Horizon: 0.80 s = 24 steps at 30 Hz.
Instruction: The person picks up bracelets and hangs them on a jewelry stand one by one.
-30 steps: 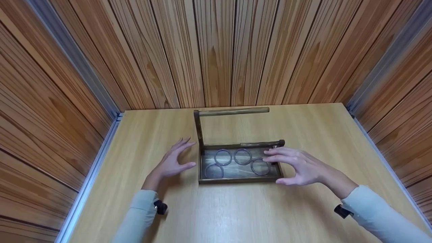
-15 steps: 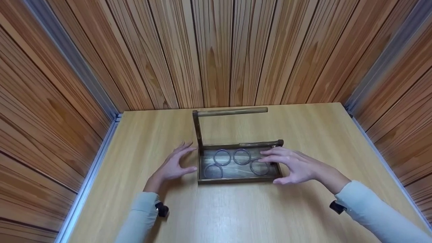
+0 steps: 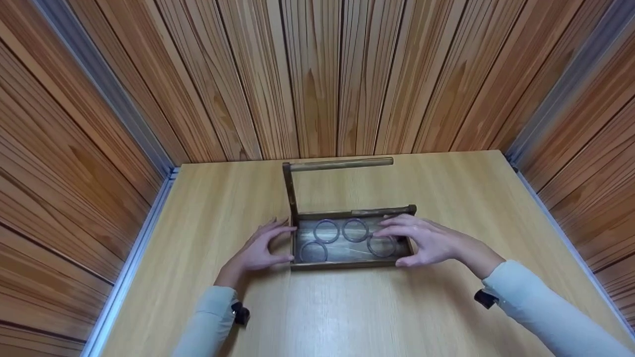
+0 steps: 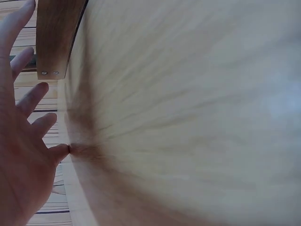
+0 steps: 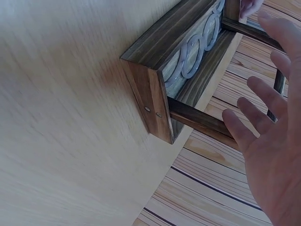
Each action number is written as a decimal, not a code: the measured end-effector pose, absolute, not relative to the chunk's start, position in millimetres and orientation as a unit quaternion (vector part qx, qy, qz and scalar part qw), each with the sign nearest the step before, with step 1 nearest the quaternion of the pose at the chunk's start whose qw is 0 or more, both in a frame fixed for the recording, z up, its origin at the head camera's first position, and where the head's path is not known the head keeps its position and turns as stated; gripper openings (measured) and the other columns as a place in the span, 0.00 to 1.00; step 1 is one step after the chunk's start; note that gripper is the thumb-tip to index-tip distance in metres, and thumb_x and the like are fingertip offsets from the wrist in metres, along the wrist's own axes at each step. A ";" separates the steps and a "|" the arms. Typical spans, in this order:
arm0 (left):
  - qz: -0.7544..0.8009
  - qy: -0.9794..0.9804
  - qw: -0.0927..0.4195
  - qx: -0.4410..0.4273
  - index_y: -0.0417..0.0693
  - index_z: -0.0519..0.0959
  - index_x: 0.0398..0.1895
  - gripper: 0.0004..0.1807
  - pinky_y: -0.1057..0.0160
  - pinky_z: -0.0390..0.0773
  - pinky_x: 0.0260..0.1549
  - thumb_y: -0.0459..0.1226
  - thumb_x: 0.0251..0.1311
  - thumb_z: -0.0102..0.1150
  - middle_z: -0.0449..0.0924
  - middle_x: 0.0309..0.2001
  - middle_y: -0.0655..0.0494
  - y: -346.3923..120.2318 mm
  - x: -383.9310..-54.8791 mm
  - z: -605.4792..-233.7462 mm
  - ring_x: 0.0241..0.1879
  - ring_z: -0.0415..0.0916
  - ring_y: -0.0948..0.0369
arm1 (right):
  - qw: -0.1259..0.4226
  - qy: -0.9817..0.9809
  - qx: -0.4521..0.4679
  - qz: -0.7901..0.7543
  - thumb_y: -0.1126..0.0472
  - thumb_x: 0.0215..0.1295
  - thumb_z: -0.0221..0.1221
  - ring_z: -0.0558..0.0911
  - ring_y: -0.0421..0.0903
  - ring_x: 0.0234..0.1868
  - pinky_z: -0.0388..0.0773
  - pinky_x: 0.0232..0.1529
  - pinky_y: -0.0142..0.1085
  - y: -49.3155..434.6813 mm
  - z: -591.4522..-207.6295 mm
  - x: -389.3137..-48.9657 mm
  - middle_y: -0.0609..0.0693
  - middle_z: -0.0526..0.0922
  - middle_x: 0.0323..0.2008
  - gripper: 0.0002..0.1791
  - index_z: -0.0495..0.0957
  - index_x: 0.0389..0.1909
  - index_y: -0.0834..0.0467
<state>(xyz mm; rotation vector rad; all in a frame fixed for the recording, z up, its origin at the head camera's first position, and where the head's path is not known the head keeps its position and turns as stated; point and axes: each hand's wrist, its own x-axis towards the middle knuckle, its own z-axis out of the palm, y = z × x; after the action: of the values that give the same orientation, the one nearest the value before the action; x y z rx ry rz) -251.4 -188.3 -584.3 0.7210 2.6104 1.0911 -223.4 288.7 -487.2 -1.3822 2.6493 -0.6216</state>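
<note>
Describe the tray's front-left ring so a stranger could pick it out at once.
On the table stands a dark wooden tray, between the left hand and the right hand. Of its four rings, the front-left ring lies closest to the left thumb.

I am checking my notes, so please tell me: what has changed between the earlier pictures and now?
The left hand moved right, to the left end of the wooden box; the right hand moved left, farther over the other end. Nothing was visibly gripped or let go. The box and the four rings in it stayed as they were.
</note>
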 end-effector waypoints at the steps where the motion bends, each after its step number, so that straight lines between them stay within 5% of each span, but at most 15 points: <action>1: 0.370 0.889 0.113 0.244 0.64 0.75 0.83 0.42 0.21 0.44 0.88 0.58 0.67 0.77 0.57 0.92 0.46 -188.1 -251.1 -585.1 0.93 0.44 0.34 | 0.050 0.868 -0.450 -0.204 0.51 0.66 0.78 0.78 0.67 0.77 0.83 0.68 0.71 288.2 -487.3 -223.8 0.61 0.79 0.79 0.38 0.80 0.76 0.49; 17: 0.362 0.892 0.115 0.247 0.65 0.73 0.84 0.44 0.24 0.37 0.90 0.60 0.68 0.75 0.61 0.91 0.44 -188.9 -250.6 -589.0 0.93 0.46 0.34 | 0.129 0.870 -0.435 -0.194 0.59 0.65 0.75 0.73 0.73 0.81 0.71 0.77 0.77 267.9 -485.3 -233.5 0.68 0.73 0.82 0.40 0.77 0.79 0.47; 24: 0.364 0.890 0.120 0.245 0.64 0.72 0.85 0.44 0.24 0.36 0.90 0.59 0.68 0.75 0.63 0.90 0.45 -189.1 -250.6 -589.7 0.93 0.47 0.34 | 0.134 0.867 -0.450 -0.169 0.63 0.66 0.75 0.76 0.71 0.79 0.75 0.75 0.74 261.7 -486.6 -240.7 0.66 0.75 0.80 0.39 0.78 0.78 0.49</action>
<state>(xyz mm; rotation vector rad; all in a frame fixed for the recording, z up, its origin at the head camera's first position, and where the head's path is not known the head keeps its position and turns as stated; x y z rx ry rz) -250.6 -189.1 -589.7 0.7148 2.6019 1.0649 -240.7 261.7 -486.6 -1.3043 2.5119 -0.4913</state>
